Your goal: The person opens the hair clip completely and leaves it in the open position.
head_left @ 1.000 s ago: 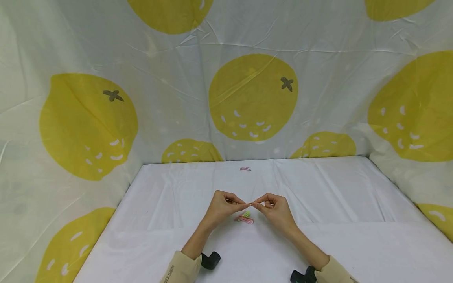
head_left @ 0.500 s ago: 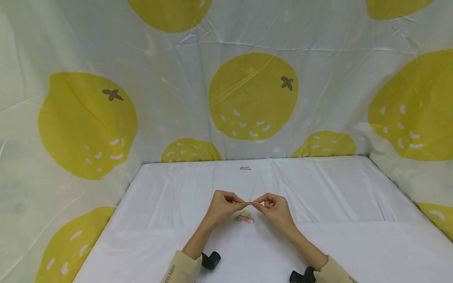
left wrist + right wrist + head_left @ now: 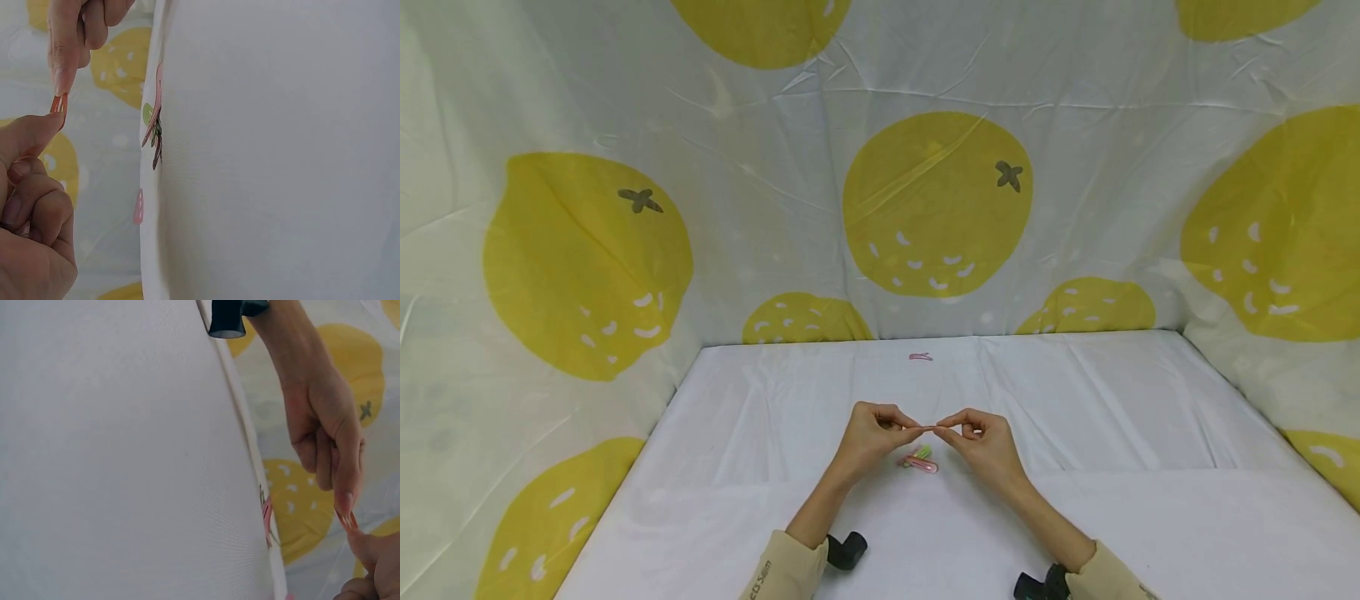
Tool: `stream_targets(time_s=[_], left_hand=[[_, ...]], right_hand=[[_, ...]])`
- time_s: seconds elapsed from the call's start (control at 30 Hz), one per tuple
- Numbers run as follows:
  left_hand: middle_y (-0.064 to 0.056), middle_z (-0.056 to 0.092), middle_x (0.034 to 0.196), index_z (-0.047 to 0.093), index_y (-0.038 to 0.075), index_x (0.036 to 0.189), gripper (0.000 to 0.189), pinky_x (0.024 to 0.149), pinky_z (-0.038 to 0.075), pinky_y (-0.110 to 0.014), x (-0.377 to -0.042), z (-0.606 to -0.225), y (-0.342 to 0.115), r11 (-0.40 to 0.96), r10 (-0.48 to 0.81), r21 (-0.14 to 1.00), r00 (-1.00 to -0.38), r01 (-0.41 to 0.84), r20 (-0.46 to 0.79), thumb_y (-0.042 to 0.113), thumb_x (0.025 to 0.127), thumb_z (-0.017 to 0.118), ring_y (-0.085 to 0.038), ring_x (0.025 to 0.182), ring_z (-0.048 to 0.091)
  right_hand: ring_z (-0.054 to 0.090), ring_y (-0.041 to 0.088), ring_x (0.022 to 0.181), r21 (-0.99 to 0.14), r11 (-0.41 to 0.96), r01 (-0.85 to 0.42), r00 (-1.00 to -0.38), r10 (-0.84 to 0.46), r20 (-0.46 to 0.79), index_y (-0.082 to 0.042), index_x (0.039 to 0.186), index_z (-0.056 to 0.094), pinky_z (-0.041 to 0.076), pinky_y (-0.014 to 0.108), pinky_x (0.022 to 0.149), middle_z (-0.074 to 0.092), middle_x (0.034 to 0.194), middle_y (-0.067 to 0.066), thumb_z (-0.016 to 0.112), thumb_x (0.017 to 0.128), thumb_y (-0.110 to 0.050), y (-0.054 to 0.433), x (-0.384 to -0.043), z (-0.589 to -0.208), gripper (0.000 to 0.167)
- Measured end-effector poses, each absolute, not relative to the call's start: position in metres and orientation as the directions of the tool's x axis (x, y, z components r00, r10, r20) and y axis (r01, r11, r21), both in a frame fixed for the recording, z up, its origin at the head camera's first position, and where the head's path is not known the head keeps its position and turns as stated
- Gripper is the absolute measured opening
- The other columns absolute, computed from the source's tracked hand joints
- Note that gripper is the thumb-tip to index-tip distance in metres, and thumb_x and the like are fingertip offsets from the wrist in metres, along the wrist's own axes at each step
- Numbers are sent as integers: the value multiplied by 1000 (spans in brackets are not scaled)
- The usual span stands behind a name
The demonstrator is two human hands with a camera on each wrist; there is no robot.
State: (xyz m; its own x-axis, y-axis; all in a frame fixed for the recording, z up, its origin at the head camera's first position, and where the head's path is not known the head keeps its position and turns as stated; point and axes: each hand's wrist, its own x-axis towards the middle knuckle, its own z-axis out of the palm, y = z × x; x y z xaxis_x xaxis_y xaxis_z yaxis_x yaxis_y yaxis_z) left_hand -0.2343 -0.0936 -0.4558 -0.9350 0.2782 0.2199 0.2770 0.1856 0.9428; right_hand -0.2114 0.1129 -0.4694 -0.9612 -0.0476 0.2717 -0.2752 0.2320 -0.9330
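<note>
An orange snap hair clip [image 3: 59, 105] is stretched between both hands, raised over the white table. My left hand [image 3: 872, 437] pinches one end of it between thumb and forefinger. The other end is pinched the same way by my right hand [image 3: 988, 446]; fingertips cover both ends of the clip. Just below and nearer than the hands, a small pile on the cloth holds a pink hair clip [image 3: 925, 466] and a green one [image 3: 923, 452], with darker clip parts among them. Another pink hair clip [image 3: 921, 357] lies alone near the table's far edge.
White cloth covers the table [image 3: 1112, 517]. A curtain [image 3: 760, 233] printed with yellow lemons hangs behind it and along both sides. A black wrist camera mount [image 3: 847, 552] is on the left forearm, and a similar black mount [image 3: 1042, 583] on the right.
Both hands keep their grip and barely shift. The orange hair clip has turned slightly and appears flatter between the fingertips. The pile and the far clip lie as before.
</note>
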Motion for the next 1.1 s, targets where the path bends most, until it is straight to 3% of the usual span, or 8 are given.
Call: stream_targets(time_s=[0.2, 0.47, 0.87, 1.1], left_hand=[[-23, 73, 77, 82, 1, 85, 5, 53, 32, -17, -235, -455, -95, 196, 290, 934, -928, 299, 236, 4, 83, 85, -2, 57, 41], [-23, 73, 76, 82, 1, 84, 3, 54, 32, -17, -235, -454, -96, 199, 287, 931, -926, 307, 244, 3, 84, 84, -4, 58, 41], [-23, 72, 75, 82, 0, 84, 4, 54, 31, -18, -235, -454, -96, 202, 289, 933, -928, 298, 233, 3, 83, 85, -4, 57, 40], [-17, 70, 70, 82, -2, 83, 5, 53, 30, -18, -236, -455, -97, 204, 279, 935, -933, 290, 228, 1, 82, 85, -3, 57, 40]], right_hand=[[19, -4, 51, -932, 222, -288, -958, -62, 281, 5, 99, 79, 20, 17, 51, 27, 59, 0, 82, 86, -3, 110, -200, -451, 16], [20, -3, 52, -921, 264, -286, -958, -45, 284, -1, 101, 80, 20, 18, 52, 26, 60, 0, 84, 85, -7, 110, -206, -462, 18], [24, -1, 54, -923, 237, -304, -953, -61, 298, 2, 103, 79, 22, 19, 51, 29, 61, 0, 84, 84, -3, 110, -197, -446, 21], [23, -1, 51, -934, 244, -262, -965, -37, 261, -4, 100, 81, 21, 18, 50, 31, 59, 1, 84, 85, -7, 114, -211, -469, 15]])
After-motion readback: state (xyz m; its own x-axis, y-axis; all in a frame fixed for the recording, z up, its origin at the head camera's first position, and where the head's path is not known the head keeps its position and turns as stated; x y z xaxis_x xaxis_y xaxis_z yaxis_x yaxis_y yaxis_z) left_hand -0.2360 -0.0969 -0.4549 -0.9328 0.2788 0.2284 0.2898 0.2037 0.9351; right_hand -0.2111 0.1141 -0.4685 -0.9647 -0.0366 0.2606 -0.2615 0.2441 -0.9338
